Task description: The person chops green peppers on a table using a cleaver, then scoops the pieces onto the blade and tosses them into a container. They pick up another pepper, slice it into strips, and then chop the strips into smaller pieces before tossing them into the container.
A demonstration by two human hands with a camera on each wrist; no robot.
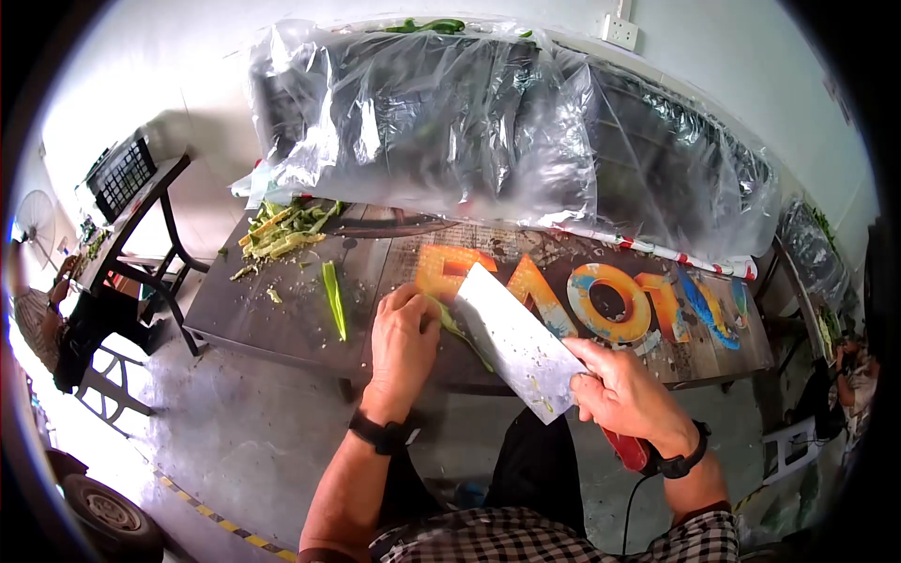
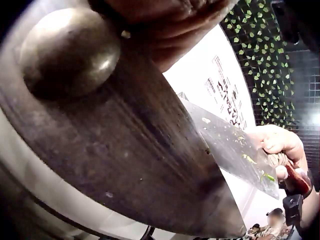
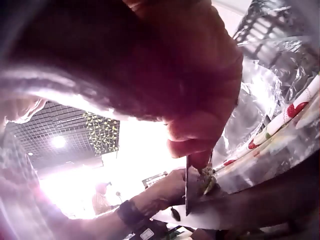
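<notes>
My right hand (image 1: 624, 389) grips the handle of a broad cleaver (image 1: 521, 347), whose blade is tilted and specked with green and pale bits. In the left wrist view the same cleaver (image 2: 232, 142) shows seeds and shreds stuck to its face. My left hand (image 1: 404, 338) bends its fingers over the tabletop, pinching one end of a slender green pepper (image 1: 460, 330). The pepper's other end passes beside the blade toward the table's near edge. A split green pepper piece (image 1: 333, 300) lies left of that hand, by scattered seeds.
Cut pepper strips and pale cores form a heap (image 1: 286, 230) at the table's left end. Plastic-wrapped dark crates (image 1: 422, 122) line the back. Large painted letters (image 1: 610, 300) mark the table (image 1: 235, 314). Another person (image 1: 38, 324) sits at a side table on the left.
</notes>
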